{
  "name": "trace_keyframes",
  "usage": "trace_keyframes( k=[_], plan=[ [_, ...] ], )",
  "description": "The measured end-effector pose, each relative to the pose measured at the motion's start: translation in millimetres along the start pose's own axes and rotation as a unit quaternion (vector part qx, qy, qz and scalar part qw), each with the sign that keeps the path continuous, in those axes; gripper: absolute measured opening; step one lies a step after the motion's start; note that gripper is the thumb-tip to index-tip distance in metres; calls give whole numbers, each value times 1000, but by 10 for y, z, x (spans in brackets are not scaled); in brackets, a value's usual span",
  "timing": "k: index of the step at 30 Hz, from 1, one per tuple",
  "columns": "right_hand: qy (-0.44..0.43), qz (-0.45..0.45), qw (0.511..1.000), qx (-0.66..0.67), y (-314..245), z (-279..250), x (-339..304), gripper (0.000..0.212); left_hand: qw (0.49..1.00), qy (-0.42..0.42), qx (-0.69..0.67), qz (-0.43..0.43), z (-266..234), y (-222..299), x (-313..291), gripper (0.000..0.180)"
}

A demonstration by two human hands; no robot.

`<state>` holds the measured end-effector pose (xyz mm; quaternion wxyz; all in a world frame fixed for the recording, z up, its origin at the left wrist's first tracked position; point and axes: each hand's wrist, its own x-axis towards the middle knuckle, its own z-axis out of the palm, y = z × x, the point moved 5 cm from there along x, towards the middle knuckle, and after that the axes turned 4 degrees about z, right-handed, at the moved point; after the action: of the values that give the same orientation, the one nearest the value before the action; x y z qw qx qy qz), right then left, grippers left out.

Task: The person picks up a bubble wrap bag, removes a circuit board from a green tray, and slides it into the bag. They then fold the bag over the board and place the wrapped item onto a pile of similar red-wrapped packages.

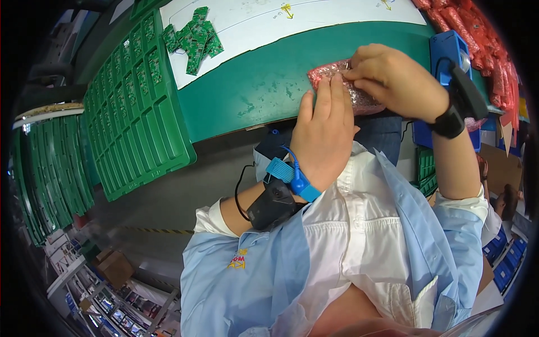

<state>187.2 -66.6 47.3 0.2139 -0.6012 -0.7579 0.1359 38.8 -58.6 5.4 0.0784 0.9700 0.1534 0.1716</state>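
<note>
A packet of pink, shiny bubble wrap (365, 103) lies at the near edge of the green work mat. My left hand (325, 135) rests on it with fingers stretched out flat, their tips on the wrap. From the right, my right hand (390, 78) reaches over the same packet. Its thumb and forefinger are pinched together at the wrap, close to the left fingertips; the exact bit between them is mostly hidden. Whatever the wrap encloses cannot be made out.
Green circuit boards (195, 42) lie piled on white paper (241, 28). At the left, a green compartment tray (163, 132) holds more boards; stacked green trays (53, 174) stand beyond it. Pink bubble-wrapped packets (463, 28) are heaped at the far right, near a blue tape dispenser (447, 48).
</note>
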Motion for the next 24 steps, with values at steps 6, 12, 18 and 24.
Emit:
trace_keyframes(
  k=[6, 12, 18, 24],
  plan=[
    [99, 41, 994, -7, 157, -100, 720, 24, 998, -31, 51, 22, -1, 27, 7, 69],
    [86, -56, 994, -45, -16, 362, 1536, 46, 997, -27, 62, 33, -27, 37, -2, 67],
    [117, -71, 960, -245, -527, 458, 1791, 37, 998, -25, 59, 21, -47, 31, 0, 70],
    [25, 7, 993, -112, -402, 303, 1732, 18, 998, -28, 47, 17, -63, -5, -5, 72]
  ],
)
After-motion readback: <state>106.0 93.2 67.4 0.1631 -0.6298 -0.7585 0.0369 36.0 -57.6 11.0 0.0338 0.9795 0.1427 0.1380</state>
